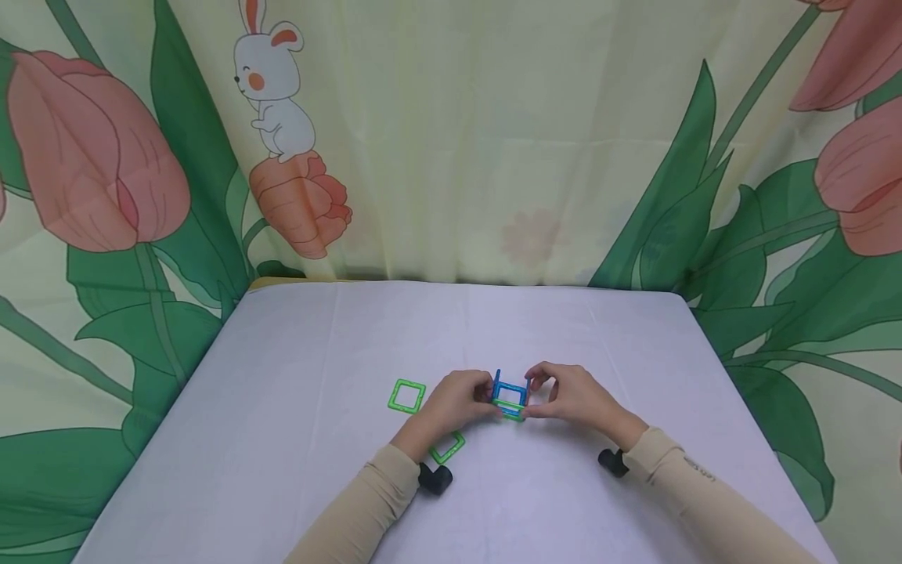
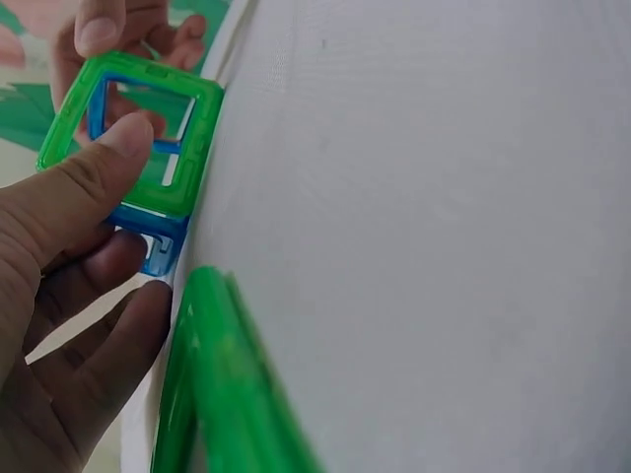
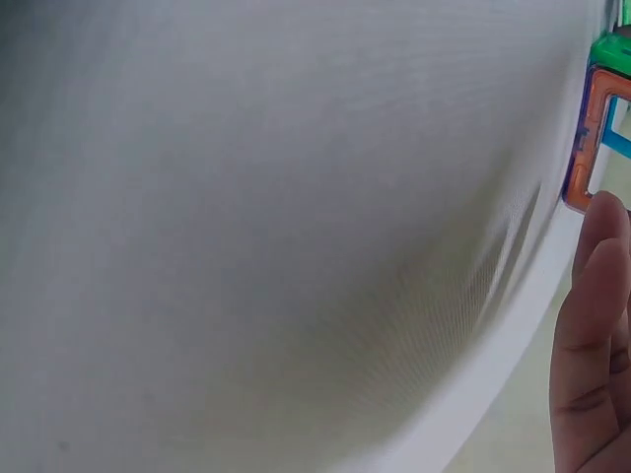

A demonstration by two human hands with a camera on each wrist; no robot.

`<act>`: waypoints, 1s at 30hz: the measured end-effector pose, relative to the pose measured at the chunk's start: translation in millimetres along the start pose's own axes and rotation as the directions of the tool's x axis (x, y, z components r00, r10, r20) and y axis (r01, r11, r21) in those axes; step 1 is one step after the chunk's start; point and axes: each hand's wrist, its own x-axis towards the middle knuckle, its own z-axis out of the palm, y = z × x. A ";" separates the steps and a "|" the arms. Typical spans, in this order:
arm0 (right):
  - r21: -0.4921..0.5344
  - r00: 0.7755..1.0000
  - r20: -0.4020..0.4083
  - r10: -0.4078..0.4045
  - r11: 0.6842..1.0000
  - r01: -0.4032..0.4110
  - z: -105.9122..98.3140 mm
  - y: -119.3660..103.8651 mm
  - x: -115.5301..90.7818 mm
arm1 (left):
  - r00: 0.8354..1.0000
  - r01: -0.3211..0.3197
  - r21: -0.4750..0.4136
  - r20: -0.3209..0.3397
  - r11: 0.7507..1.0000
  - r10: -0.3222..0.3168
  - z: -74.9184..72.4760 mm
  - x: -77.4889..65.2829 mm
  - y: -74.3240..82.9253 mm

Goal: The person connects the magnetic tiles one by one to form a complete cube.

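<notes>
Between the two hands, a small box-like build of square magnetic tiles stands on the white tablecloth. It has a blue tile (image 1: 510, 385), a green tile (image 2: 202, 138) on the near side and an orange tile (image 3: 586, 158) on the right side. My left hand (image 1: 454, 399) grips the build's left side, with the thumb across the green tile and the fingers behind. From the right, my right hand (image 1: 574, 395) pinches the build's edge; its thumb touches a corner of the green tile. My left-hand fingers partly hide the build's left side.
One loose green square tile (image 1: 406, 382) lies left of the left hand. Another green square tile (image 1: 454, 451) lies under the left wrist, partly covered. Black wrist cameras (image 1: 435, 479) hang below both sleeves. A floral curtain (image 1: 451, 141) stands behind the table.
</notes>
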 end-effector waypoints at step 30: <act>0.040 0.994 0.101 0.037 0.998 -0.041 -5.1 3.6 5.3 | 0.992 0.056 -0.050 0.119 0.997 -0.050 -22.9 -22.9 -7.3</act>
